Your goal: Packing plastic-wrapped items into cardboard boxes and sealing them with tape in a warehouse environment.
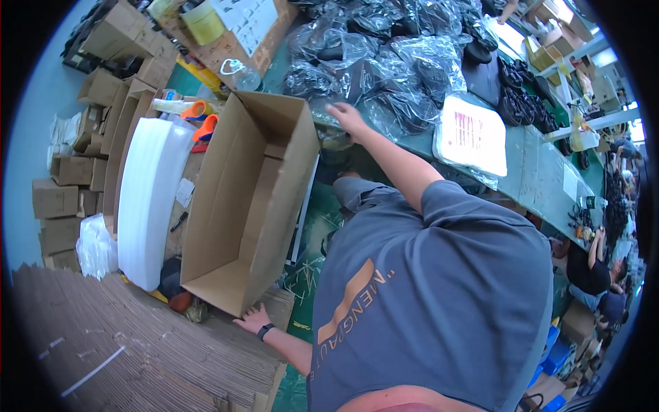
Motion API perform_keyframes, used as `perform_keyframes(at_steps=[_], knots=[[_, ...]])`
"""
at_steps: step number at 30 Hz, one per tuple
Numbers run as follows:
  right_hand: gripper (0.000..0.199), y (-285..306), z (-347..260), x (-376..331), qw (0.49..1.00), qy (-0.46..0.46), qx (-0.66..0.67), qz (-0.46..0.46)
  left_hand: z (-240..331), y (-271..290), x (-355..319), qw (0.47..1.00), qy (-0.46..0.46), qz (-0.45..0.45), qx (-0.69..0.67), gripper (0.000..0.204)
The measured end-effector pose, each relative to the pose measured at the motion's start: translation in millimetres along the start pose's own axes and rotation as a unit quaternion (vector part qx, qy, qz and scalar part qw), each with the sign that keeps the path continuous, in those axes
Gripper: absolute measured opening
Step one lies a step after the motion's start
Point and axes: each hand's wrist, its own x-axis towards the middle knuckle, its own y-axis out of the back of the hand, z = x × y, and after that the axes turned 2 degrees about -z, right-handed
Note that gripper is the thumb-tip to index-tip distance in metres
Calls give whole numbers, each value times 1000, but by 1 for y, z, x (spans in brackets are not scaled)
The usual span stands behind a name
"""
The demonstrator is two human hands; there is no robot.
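Observation:
A tall cardboard box (226, 199) stands with its top open and its inside bare, right before me. My left hand (254, 319), with a dark band at the wrist, is at the box's near lower corner. Its fingers are spread, and I cannot tell whether they press on the box or on the cardboard below. Beyond the box's other end, my right hand (349, 122) hovers by the green table (525, 172), fingers stretched out and holding nothing. Close to it lie several dark items in clear plastic bags (371, 69).
Flat cardboard sheets (130, 343) are stacked at lower left. White foam sheets (151, 199) stand beside the box, near orange-handled tape dispensers (204, 123). A stack of white bags with red print (470, 137) lies on the table. Other people (590, 268) work at far right.

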Motion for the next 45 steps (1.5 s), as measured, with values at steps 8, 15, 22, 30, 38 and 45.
perform_keyframes(at_steps=[8,15,22,30,38,45], knots=[[55,237,76,19,837,125,-455,277,-197,-185,-49,805,-438,-38,399,34],[82,366,92,89,830,-158,-338,414,-380,-549,-198,362,-475,-545,588,50],[48,416,165,96,866,-53,-324,378,-558,-759,-116,39,-566,-566,599,56],[50,457,3,81,925,-261,242,130,-585,-779,-93,-42,-595,-593,542,70],[60,413,-22,1,902,-135,50,407,-564,-758,-117,-34,-656,-669,348,64],[50,423,17,-26,915,-337,37,218,-553,-752,-143,44,-488,-724,486,59]])
